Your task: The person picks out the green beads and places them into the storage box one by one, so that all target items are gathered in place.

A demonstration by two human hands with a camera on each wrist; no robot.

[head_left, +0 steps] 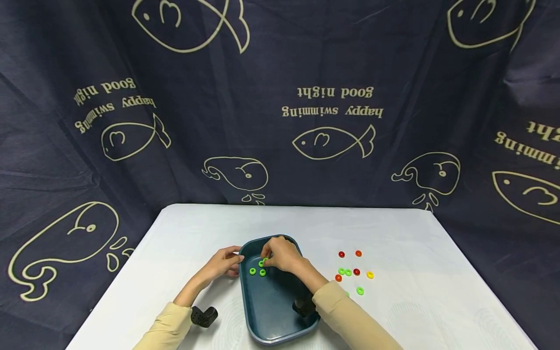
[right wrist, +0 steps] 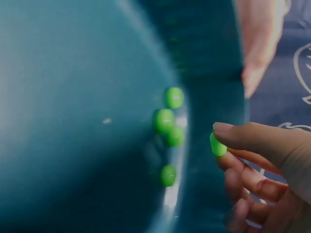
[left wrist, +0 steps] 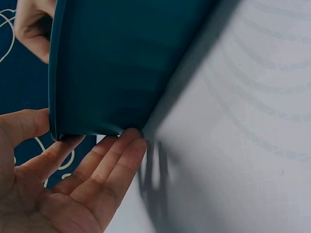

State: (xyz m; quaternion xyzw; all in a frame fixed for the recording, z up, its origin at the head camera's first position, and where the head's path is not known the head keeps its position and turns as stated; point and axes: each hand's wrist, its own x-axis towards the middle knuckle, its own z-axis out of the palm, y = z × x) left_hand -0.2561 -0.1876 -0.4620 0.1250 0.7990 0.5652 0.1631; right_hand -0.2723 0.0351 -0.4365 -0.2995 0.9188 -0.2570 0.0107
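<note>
A deep teal tray (head_left: 275,311) with rounded corners stands on the table. My left hand (head_left: 223,262) holds its left wall near the far end, thumb at the rim (left wrist: 54,92) and the other fingers against the outer side. My right hand (head_left: 282,253) is inside the tray's far end. Between its thumb and forefinger it pinches a small green ring (right wrist: 218,144), above the tray floor. Several more green rings (head_left: 253,271) lie on the floor close by; in the right wrist view, green rings (right wrist: 168,175) sit along the floor's edge.
Right of the tray, loose rings lie scattered on the white table (head_left: 415,301): red (head_left: 356,272), orange (head_left: 339,278), yellow (head_left: 370,274) and green (head_left: 360,290). My right forearm crosses the tray's right rim and partly covers one green ring. A dark printed curtain (head_left: 280,184) hangs behind the table.
</note>
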